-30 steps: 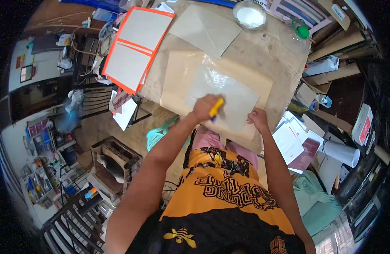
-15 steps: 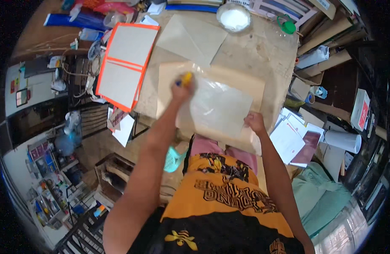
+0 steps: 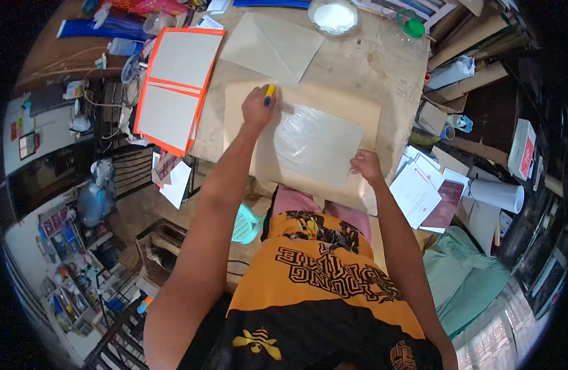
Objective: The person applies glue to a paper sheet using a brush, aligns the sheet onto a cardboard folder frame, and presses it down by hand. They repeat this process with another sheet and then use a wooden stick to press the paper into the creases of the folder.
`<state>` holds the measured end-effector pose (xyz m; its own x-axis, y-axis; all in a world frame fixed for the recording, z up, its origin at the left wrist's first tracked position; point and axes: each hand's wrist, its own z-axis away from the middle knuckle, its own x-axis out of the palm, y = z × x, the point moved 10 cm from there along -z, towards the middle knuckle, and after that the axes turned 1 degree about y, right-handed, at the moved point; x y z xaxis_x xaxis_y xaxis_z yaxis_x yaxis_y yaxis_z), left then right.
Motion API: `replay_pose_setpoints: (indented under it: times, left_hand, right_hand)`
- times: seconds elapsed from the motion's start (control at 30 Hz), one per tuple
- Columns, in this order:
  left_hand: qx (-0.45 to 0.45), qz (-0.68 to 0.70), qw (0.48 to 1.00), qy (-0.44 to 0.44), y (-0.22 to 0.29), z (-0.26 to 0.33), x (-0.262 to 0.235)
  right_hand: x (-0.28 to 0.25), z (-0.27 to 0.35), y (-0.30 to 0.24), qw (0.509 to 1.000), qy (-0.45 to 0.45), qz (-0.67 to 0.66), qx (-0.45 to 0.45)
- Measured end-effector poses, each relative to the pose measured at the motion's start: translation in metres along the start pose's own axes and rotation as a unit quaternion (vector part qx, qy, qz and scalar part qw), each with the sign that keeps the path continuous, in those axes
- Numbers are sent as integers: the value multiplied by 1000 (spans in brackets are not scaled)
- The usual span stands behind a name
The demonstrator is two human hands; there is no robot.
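Note:
My left hand (image 3: pixel 257 110) is closed around a yellow-and-blue brush handle (image 3: pixel 269 95), over the far left corner of a grey board (image 3: pixel 330 139). The brush's working end is hidden. Glossy wet streaks cover much of the board, which lies on a larger sheet of brown paper (image 3: pixel 358 102). My right hand (image 3: pixel 366 166), fingers curled, pinches at the board's right edge.
Beyond the paper lie grey sheets (image 3: pixel 268 46) and a bowl of white paste (image 3: pixel 333 17). Orange-edged boards (image 3: pixel 173 92) rest at the table's left. A clear jar with a green lid (image 3: pixel 412 26) stands far right; loose papers (image 3: pixel 422 191) hang near the right edge.
My left hand, blurred earlier, has shifted slightly toward the far left with the brush. My right hand stays at the board's edge. The whole view has moved a little.

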<state>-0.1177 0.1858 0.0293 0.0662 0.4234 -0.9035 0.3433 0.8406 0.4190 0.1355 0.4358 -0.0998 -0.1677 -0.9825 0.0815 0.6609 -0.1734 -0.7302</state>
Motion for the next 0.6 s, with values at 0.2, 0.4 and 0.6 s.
replay_pose_setpoints:
  times: [0.2, 0.4, 0.6]
  left_hand:
    - [255, 149, 952, -81, 111, 146, 66]
    - [30, 13, 999, -17, -17, 145, -22]
    - [59, 139, 988, -40, 48, 199, 35]
  right_hand:
    - [1, 7, -6, 999, 14, 28, 11]
    - [-3, 0, -4, 1000, 16, 4, -11]
    - [4, 3, -5, 999, 6, 48, 12]
